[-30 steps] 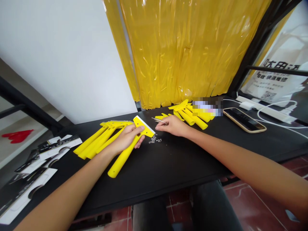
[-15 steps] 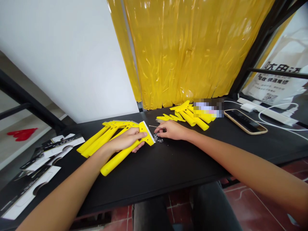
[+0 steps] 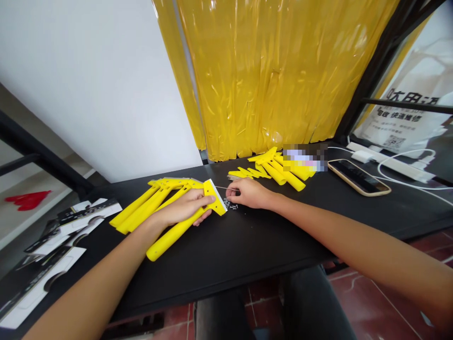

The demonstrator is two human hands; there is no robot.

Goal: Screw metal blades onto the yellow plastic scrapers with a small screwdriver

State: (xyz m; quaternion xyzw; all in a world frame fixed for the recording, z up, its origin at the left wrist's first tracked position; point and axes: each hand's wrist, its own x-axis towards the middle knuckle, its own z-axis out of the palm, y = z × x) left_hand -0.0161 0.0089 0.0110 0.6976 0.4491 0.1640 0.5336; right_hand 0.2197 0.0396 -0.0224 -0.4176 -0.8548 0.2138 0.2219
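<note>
My left hand (image 3: 189, 208) is closed around a yellow scraper (image 3: 173, 236). The scraper's wide head points to the right, with a pale blade strip along its edge. My right hand (image 3: 249, 192) is closed, its fingertips pinched together just right of the scraper head. A thin metal rod (image 3: 222, 188) sticks out of it toward the head; its full shape is hidden by the fingers. Small loose screws (image 3: 232, 207) lie on the black table between the scraper head and my right hand. Whether the right fingertips also hold a screw is too small to tell.
Several yellow scrapers (image 3: 139, 208) lie left of my left hand. More yellow handles (image 3: 288, 177) and small yellow pieces (image 3: 253, 173) lie at the back. Black-and-white cardboard sleeves (image 3: 46, 288) are on the left; a phone (image 3: 359, 177) and a power strip (image 3: 392, 163) on the right.
My right hand's fingertips have drawn up and away from the loose screws and closed together. The rod has come a little closer to the scraper head. My left hand keeps its hold.
</note>
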